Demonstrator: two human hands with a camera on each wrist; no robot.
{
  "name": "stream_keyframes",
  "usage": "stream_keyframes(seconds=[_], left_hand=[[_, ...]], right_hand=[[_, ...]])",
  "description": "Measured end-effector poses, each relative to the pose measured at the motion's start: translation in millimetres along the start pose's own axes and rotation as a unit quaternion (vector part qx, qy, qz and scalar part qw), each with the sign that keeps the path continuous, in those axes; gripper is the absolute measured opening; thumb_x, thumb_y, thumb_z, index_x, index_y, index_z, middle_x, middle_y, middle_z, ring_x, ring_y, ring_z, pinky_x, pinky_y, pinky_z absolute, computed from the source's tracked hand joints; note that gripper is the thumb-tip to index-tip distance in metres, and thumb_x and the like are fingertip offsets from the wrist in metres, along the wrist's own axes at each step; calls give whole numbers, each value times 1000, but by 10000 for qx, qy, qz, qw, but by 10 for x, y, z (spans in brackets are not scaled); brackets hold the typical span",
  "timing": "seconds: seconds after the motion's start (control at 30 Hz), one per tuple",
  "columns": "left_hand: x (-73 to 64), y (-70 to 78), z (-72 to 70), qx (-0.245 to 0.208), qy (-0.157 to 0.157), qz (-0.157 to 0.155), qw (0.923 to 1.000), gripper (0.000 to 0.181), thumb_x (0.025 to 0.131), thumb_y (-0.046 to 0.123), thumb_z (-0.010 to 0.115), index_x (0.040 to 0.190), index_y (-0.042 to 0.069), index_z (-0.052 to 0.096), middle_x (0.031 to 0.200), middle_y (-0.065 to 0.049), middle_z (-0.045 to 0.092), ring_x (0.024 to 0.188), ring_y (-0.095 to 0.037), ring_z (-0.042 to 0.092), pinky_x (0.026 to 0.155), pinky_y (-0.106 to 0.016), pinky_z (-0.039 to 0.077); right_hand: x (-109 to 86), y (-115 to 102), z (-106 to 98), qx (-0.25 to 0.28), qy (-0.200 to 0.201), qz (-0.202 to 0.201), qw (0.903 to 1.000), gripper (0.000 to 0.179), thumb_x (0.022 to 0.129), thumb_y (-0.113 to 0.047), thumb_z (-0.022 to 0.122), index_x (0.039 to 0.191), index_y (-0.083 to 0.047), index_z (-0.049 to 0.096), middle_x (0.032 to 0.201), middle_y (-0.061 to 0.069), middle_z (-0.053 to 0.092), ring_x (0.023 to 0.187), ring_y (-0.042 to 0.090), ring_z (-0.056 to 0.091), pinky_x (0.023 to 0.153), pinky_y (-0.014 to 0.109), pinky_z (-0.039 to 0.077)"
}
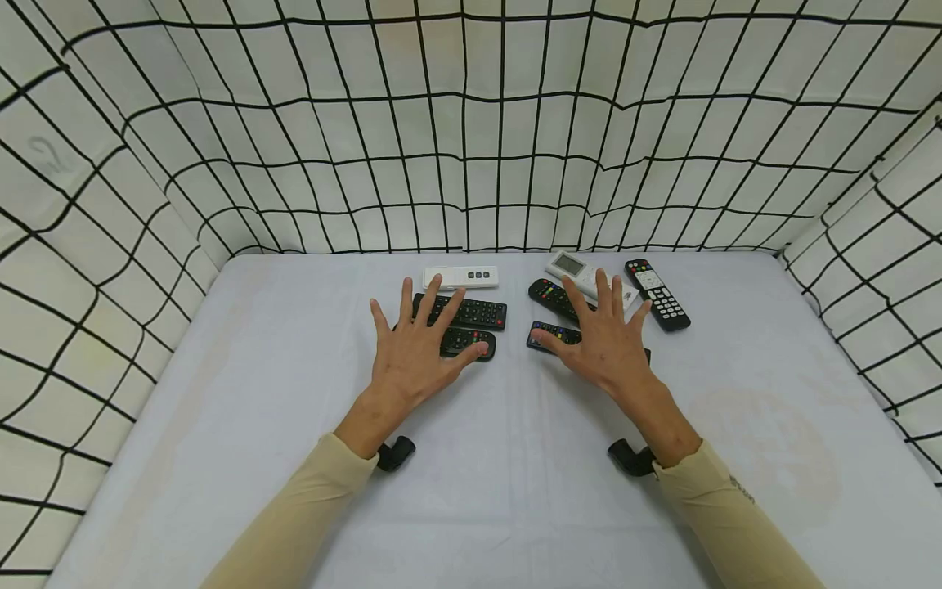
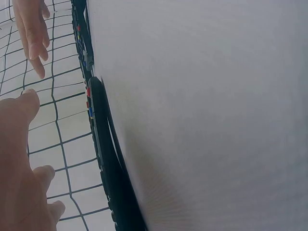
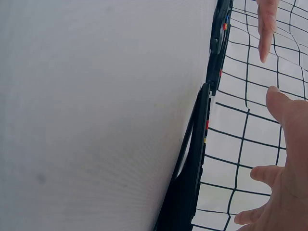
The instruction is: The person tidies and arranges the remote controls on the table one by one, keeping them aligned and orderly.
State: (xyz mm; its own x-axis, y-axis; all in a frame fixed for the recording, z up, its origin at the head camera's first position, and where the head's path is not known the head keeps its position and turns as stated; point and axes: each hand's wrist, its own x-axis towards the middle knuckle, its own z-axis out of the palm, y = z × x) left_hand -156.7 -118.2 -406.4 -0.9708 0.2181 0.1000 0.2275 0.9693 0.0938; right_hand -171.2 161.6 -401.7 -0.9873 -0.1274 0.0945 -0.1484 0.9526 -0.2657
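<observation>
My left hand has its fingers spread above two black remote controls, an upper one and a lower one, both partly hidden. Beyond its fingertips lies a white remote. With fingers also spread, my right hand is over a black remote and another black remote, each partly covered. Past its fingers lie a white remote with a small screen and a black remote with white keys. Both wrist views show a gap between hand and remotes; neither hand holds anything.
A white cloth covers the table. Black netting over white walls encloses the back and both sides. Black curved pieces stick out beside both wrists, near the beige sleeves.
</observation>
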Motion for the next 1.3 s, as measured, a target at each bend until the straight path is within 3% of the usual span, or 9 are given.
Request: stream_keyframes(seconds=[0.4, 0.53, 0.67, 0.9, 1.13, 1.3], left_hand=[[34, 16, 7, -49, 27, -7, 10000, 91, 93, 85, 39, 167, 40, 13, 179, 3, 2, 165, -37, -2, 123, -78, 1], [47, -1, -13, -161, 38, -54, 9998, 90, 93, 85, 37, 167, 41, 11, 179, 3, 3, 165, -37, 1, 124, -76, 3], [48, -32, -30, -384, 90, -127, 9991, 88, 95, 83, 38, 167, 39, 15, 178, 1, 10, 165, -37, 9, 125, -75, 10], [15, -107, -50, -866, 222, -371, 9953, 85, 97, 79, 42, 166, 32, 28, 173, -5, 30, 160, -35, 27, 124, -69, 22], [-35, -217, -40, -1044, 267, -699, 9917, 85, 97, 77, 44, 163, 25, 34, 164, -12, 41, 151, -36, 39, 119, -64, 34], [-50, -271, -38, -1105, 201, -838, 9901, 87, 97, 76, 46, 162, 19, 36, 161, -15, 44, 148, -38, 42, 114, -64, 40]], right_hand=[[7, -3, -5, 28, 58, -41, 10000, 99, 90, -74, 62, 167, -23, 26, 173, 27, 12, 162, 49, 6, 119, 83, 3], [18, -25, -12, 265, 281, -74, 9992, 95, 90, -70, 65, 163, -18, 35, 171, 26, 21, 161, 47, 16, 122, 79, 8], [12, -60, -2, 640, 502, -54, 9967, 84, 92, -63, 70, 155, -11, 48, 165, 26, 35, 155, 45, 32, 124, 70, 22], [-25, -139, 25, 1377, 756, -142, 9875, 57, 96, -42, 74, 138, -4, 63, 144, 22, 56, 132, 41, 55, 108, 58, 48], [-47, -270, 41, 1834, 458, 90, 9819, 45, 99, -32, 72, 136, -7, 65, 141, 17, 58, 132, 35, 57, 106, 52, 52], [-67, -359, 74, 2158, 302, -1, 9760, 41, 99, -26, 72, 134, -6, 66, 130, 14, 63, 116, 31, 63, 90, 45, 56]])
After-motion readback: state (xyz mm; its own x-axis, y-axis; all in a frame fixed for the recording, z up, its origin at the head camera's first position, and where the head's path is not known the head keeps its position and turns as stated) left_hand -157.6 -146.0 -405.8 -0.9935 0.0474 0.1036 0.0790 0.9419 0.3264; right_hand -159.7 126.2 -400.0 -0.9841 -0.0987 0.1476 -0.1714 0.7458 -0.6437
